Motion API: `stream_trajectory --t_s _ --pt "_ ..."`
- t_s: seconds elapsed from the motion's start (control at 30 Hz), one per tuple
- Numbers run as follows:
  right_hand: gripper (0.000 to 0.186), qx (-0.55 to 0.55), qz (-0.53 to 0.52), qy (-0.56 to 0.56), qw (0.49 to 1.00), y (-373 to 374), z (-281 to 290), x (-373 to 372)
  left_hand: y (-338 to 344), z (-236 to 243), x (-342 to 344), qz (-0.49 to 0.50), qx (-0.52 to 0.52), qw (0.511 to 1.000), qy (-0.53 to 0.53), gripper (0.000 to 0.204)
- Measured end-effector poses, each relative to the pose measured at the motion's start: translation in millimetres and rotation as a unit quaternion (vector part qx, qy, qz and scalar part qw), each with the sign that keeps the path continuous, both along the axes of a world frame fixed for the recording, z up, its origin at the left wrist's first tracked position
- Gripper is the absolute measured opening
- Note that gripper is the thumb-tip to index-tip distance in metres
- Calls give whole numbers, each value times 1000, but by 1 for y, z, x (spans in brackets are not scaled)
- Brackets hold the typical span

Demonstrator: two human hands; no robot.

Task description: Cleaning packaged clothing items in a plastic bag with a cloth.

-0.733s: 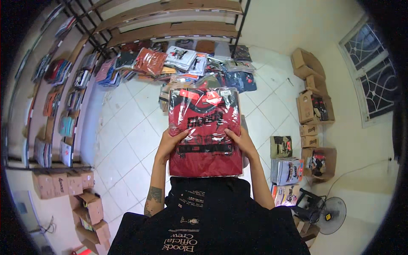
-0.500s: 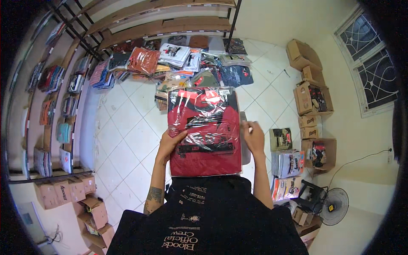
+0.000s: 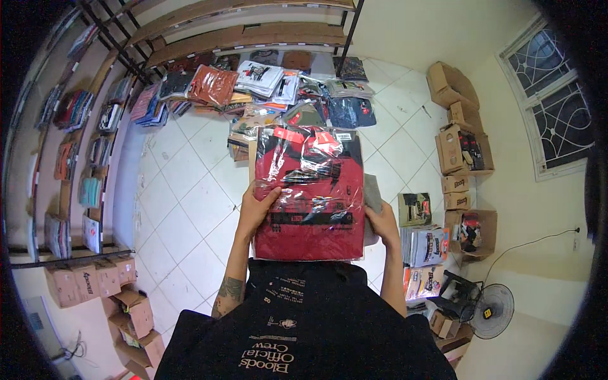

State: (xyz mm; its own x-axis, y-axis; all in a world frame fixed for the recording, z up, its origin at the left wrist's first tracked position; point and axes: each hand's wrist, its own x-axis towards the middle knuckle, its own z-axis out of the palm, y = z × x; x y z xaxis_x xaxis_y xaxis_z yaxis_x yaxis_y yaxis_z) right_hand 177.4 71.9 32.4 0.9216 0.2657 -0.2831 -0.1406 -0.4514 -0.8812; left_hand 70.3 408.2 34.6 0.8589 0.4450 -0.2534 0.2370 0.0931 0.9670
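A folded red and black shirt (image 3: 310, 244) in a clear, shiny plastic bag is held up in front of my chest. My left hand (image 3: 256, 210) grips its left edge, thumb on the front and the other fingers hidden behind. At the opposite edge, my right hand (image 3: 384, 225) is closed on a grey folded garment (image 3: 373, 190) that sticks out from behind the red shirt. Most of that grey piece is hidden. A tan edge also shows behind the bag's upper left side, too little of it to name.
Piles of bagged clothes (image 3: 261, 77) lie on the tiled floor below a rack (image 3: 253, 35). Shelves (image 3: 101, 120) with folded clothes line the left wall. Cardboard boxes (image 3: 478, 231), a stack of bagged shirts (image 3: 425, 246) and a fan (image 3: 494, 310) stand at right.
My right hand has come in from beside the bundle and closed on the grey garment at its right edge. The red shirt has shifted slightly right; my left hand keeps its grip.
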Motion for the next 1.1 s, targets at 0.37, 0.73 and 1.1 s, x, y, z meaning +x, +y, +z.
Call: stream_trajectory --t_s 0.37,0.73,1.1 --pt "33 -203 -163 -232 937 -30 107 -2 8 -4 -10 -39 -85 995 26 53" --pt "25 -23 -159 -319 934 -5 142 2 7 -17 -12 3 -166 986 -2 52" --pt "40 186 -288 -128 931 -4 146 2 0 -12 -13 -2 28 999 32 48"
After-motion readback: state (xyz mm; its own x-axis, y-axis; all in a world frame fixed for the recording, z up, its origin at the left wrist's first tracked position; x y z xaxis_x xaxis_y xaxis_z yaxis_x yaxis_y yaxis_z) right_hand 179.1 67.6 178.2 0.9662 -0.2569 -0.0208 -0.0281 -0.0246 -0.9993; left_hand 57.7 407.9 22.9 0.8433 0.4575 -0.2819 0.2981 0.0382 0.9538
